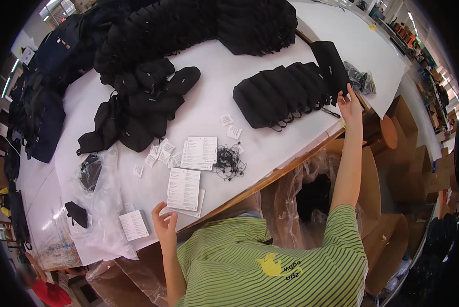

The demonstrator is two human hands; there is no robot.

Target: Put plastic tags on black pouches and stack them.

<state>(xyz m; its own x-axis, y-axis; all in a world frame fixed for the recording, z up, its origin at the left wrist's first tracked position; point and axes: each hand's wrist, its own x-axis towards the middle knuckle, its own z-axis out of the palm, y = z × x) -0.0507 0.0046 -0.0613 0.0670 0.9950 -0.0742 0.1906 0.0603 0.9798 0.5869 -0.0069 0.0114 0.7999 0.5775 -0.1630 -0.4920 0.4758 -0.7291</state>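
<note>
A row of overlapping flat black fabric pouches (285, 92) lies on the white table (270, 148). My right hand (350, 106) reaches far out to the row's right end, fingers pinching the lower edge of the last black pouch (330, 62). At the table's near edge my left hand (164, 221) rests with its fingers apart, just left of a stack of white printed sheets (184, 189), and holds nothing. My green striped shirt (270, 261) fills the bottom of the view.
A second printed sheet (201, 152), small white tags (160, 152) and a tangle of black cords (228, 161) lie mid-table. Heaps of black fabric pieces (142, 102) cover the far left. Clear plastic bags (104, 204) lie left; cardboard boxes (388, 169) stand right.
</note>
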